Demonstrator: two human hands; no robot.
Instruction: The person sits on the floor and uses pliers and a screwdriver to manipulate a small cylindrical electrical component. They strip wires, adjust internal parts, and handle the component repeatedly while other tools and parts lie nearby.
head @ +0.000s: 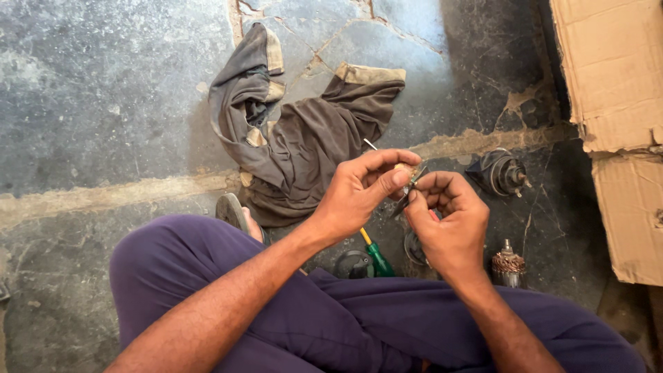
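two hands (407, 200), one rag (304, 138), one screwdriver (376, 257), two cardboard sheets (615, 69)

Soft, even daylight falls on the stone floor (103, 103); shadows are faint, the far right is darker, and focus is sharp throughout.

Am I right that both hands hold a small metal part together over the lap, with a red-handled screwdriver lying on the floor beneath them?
Not quite: the screwdriver has a green handle, not red, as the head view shows. The rest stands: the left hand and right hand pinch a small metal part together over the lap, and the screwdriver lies on the floor beneath them.
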